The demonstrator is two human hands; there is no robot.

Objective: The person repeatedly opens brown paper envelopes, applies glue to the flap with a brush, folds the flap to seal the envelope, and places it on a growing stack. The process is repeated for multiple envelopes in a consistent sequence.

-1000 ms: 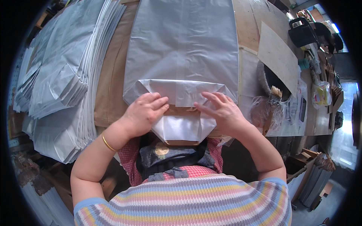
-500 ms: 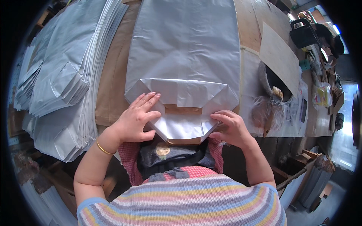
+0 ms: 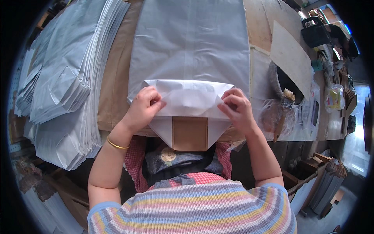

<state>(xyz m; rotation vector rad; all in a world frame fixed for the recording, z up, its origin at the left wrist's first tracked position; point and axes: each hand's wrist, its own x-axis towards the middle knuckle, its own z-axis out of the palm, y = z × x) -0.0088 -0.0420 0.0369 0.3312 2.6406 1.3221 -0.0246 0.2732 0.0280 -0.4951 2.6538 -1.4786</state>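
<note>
With bent fingers of the left hand (image 3: 147, 104) and right hand (image 3: 237, 106), pinching both ends of a folded flap (image 3: 189, 97), part of a big silver bag (image 3: 191, 46) at the table's near edge, with a brush (image 3: 280, 123) on the right side of the table (image 3: 260, 29), a silver pile (image 3: 74, 43) on its left.

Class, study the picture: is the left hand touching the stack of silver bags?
Apart. The head view shows a brown strip plainly visible between the left hand and the stack of silver bags.
</note>
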